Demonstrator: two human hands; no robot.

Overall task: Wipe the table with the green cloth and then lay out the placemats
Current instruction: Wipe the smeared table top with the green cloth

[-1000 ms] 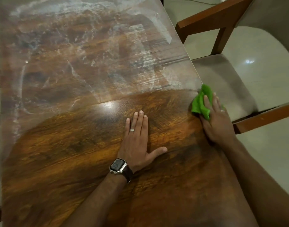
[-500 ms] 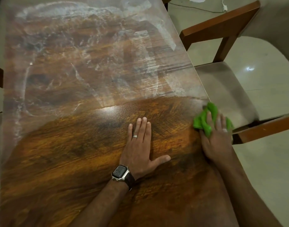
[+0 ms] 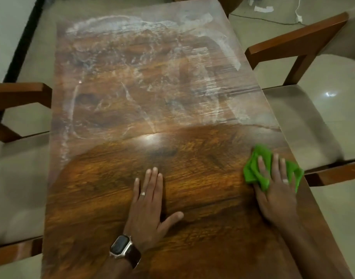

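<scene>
Your right hand (image 3: pixel 277 190) lies on the green cloth (image 3: pixel 255 170) at the table's (image 3: pixel 112 178) right edge, near end — cloth bunched under your fingers (image 3: pixel 262 166), sticking out ahead of the fingertips, to the left past the index finger and to the right past the little finger. Fingers straight, slightly spread, pressing flat; nothing curled round the cloth. No writing or brand readable anywhere; the watch (image 3: pixel 122 248) face is dark. Your left hand (image 3: pixel 148 204) rests palm-down on bare wood near the table's middle, fingers straight and together, thumb splayed right, holding nothing — well apart from the cloth. Both forearms reach in from the bottom. A whitish smeared film covers the far half of the table; the near half is dark and glossy. Chairs (image 3: pixel 293 43) stand on both sides.
</scene>
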